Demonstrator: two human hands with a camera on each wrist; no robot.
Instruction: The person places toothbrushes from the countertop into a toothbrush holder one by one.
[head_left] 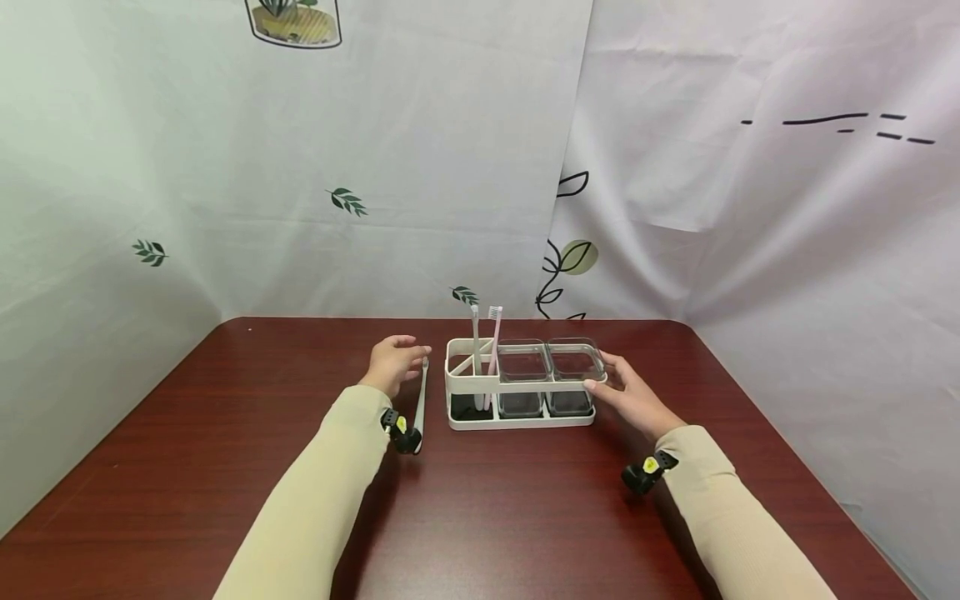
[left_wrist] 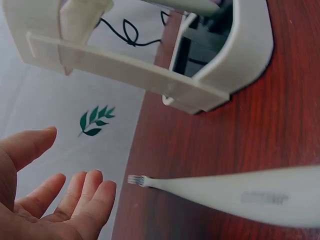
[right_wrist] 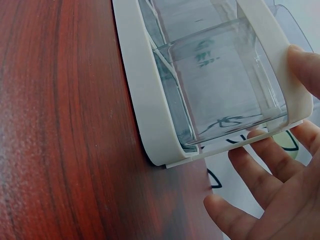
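A white toothbrush holder point(head_left: 525, 387) stands on the table, its right end gripped by my right hand point(head_left: 632, 395). In the right wrist view the thumb point(right_wrist: 306, 67) presses the upper rim while the fingers point(right_wrist: 270, 155) lie along the end side. Two clear cups point(head_left: 576, 363) sit in the holder's right slots. A pale toothbrush point(head_left: 476, 346) and a pink toothbrush point(head_left: 496, 337) stand upright in its left part. My left hand point(head_left: 392, 367) is empty, fingers loosely spread. Beside it a thick-handled white toothbrush point(left_wrist: 250, 196) lies on the table, bristles near the fingertips.
The dark red wooden table point(head_left: 495, 517) ends at a white printed curtain point(head_left: 420, 125) behind and at the sides. The holder stands toward the table's back edge. A small camera is strapped on each wrist over beige sleeves point(head_left: 315, 483).
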